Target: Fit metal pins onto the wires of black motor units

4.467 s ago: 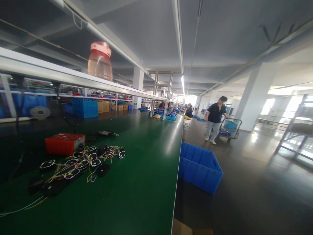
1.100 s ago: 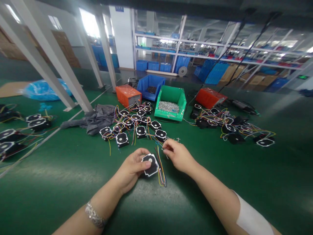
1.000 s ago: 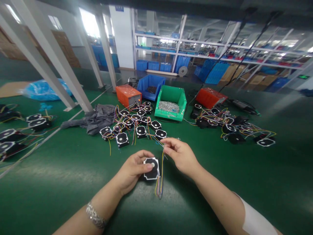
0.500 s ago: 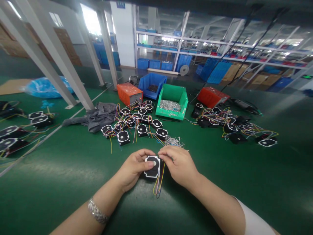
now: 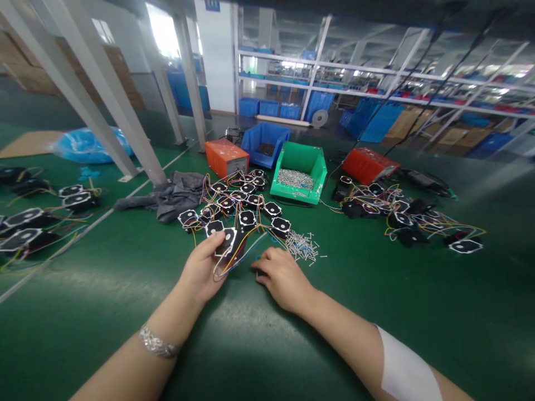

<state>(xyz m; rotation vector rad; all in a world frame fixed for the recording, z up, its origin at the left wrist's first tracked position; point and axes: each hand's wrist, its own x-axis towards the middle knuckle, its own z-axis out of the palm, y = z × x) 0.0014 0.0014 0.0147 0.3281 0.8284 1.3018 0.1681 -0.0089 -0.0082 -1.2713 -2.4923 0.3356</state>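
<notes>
My left hand [image 5: 204, 267] is closed around a small black square motor [image 5: 228, 240] with a white-edged face, the thumb lying across that face. Coloured lead wires [image 5: 221, 273] loop out of the motor beside the fingers. Low over the green tabletop, my right hand [image 5: 282, 278] has its fingers curled, thumb and forefinger near each other; a thin sliver shows between their tips, too small to name. Just beyond it lies a loose pile of silver screws [image 5: 303, 247]. More motors [image 5: 247, 218] with tangled wires sit behind the left hand.
A green bin [image 5: 298, 195] of small metal parts and a blue bin [image 5: 265, 139] stand at the back. Orange boxes [image 5: 227, 159] flank them. A grey cloth [image 5: 178, 195] lies left, another wired motor cluster [image 5: 401, 217] right, and more motors [image 5: 25, 239] far left.
My left hand has carried the motor left and away from me, towards the other motors. The right hand has come off the motor and moved slightly down and left.
</notes>
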